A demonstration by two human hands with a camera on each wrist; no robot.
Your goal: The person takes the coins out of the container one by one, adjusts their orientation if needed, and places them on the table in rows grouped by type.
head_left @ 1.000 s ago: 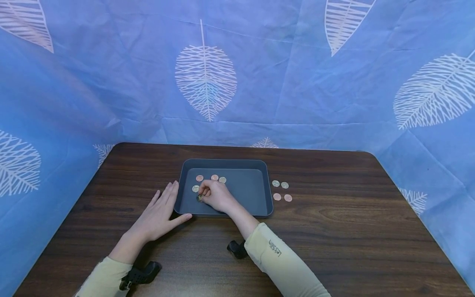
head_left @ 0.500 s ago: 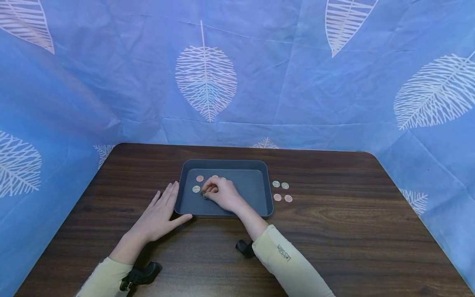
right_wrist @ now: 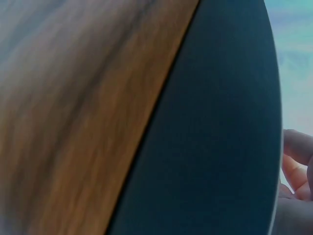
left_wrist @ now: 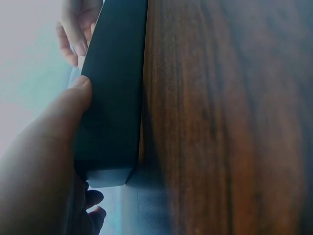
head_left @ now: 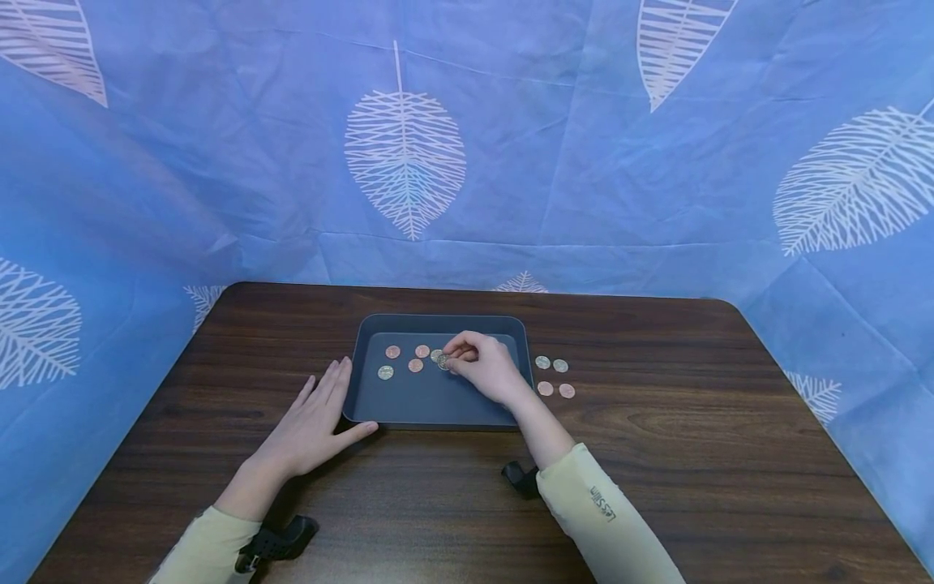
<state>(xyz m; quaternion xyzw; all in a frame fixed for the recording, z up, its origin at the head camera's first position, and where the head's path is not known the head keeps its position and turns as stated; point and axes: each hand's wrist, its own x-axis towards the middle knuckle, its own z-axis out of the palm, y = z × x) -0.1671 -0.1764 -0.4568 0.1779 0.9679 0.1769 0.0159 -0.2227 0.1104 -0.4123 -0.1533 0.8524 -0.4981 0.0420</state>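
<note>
In the head view a grey rectangular tray [head_left: 409, 405] lies on the wooden table, with several coins in its left and middle part. My right hand [head_left: 487, 369] is over the tray, thumb and fingers pinching a silvery coin [head_left: 443, 362]. Right beside that coin lies another pale coin [head_left: 436, 355]. Copper coins [head_left: 415, 366] and a pale coin [head_left: 385, 372] lie farther left. My left hand [head_left: 310, 426] is spread with straight fingers at the tray's left front corner. In the left wrist view its thumb [left_wrist: 73, 100] touches the tray wall [left_wrist: 115, 88].
Right of the tray, two pale coins [head_left: 550, 362] and two copper coins [head_left: 556, 389] lie on the table [head_left: 693, 422]. A blue cloth with white leaf prints [head_left: 511, 162] hangs behind and at both sides.
My right hand has moved right and slightly back across the tray with the pinched coin, uncovering coins at the left. The left hand has stayed in place.
</note>
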